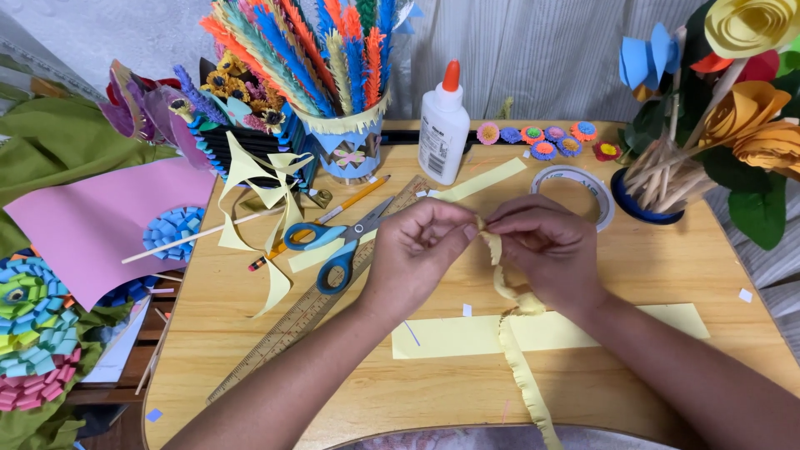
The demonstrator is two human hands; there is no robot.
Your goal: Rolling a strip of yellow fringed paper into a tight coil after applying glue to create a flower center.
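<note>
One fringed strip (510, 321) is pinched by two hands, left (414, 250) and right (546, 246), beside one pair of scissors (337, 242).

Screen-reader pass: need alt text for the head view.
Two hands, left hand and right hand, pinch a fringed yellow paper strip above a wooden table. Blue-handled scissors, a ruler, a glue bottle and paper flowers lie around.
</note>
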